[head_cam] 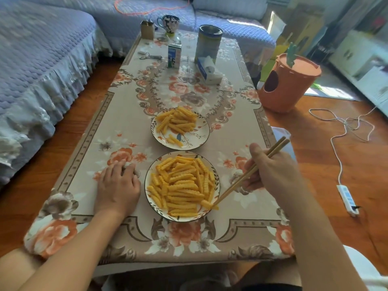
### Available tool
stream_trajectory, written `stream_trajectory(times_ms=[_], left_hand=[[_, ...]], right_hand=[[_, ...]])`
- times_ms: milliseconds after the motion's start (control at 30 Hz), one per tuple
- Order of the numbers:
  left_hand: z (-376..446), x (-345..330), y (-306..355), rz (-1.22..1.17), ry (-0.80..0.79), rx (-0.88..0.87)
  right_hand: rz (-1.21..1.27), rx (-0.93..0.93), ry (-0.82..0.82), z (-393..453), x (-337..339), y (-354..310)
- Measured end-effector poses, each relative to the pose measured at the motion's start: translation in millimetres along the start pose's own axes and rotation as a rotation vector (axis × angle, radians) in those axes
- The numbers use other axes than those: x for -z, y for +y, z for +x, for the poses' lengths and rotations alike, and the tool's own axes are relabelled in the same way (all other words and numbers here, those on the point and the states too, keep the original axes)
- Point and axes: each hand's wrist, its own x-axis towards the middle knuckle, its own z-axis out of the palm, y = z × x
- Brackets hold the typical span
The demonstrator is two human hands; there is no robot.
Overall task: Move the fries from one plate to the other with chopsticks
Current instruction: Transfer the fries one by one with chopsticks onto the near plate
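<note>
Two round patterned plates sit in the middle of the floral tablecloth. The near plate (148, 193) is heaped with crinkle-cut fries (182, 183). The far plate (197, 139) holds a smaller pile of fries (178, 120). My right hand (270, 171) grips a pair of wooden chopsticks (247, 175). Their tips touch one fry (207, 204) at the near plate's right front rim. My left hand (118, 184) rests flat on the cloth just left of the near plate, holding nothing.
At the table's far end stand a tall tin (207, 44), a tissue pack (209, 70), a milk carton (174, 55), a mug (169, 23) and a small box (147, 30). An orange bin (287, 82) stands right of the table, a power strip (347, 199) on the floor. A sofa (37, 66) runs along the left.
</note>
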Motion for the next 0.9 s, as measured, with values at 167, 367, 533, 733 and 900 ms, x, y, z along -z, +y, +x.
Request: stream_trajectory(times_ms=[167,367,533,733,900], left_hand=[[1.3,-1.5,-1.6,0.006,-0.005,-0.001],[1.8,-2.2,-2.8,0.009,-0.008,-0.004],[2.1,-3.0,-3.6,0.012,0.002,-0.016],[3.7,-6.5,-5.8,-0.001,-0.002,-0.013],[3.5,-5.9,-6.0,0.002,-0.015,-0.015]], right_hand=[[0.015,0.005,-0.017,-7.3,-16.5,-8.0],[-0.011,-0.008,0.002,-6.7,-23.3,-7.2],[-0.020,0.032,0.007,-4.2,-15.9,-20.1],[-0.104,-0.002,-0.075,5.7,-35.3,-11.7],[-0.093,-0.018,-0.103,10.6,-37.7,-6.5]])
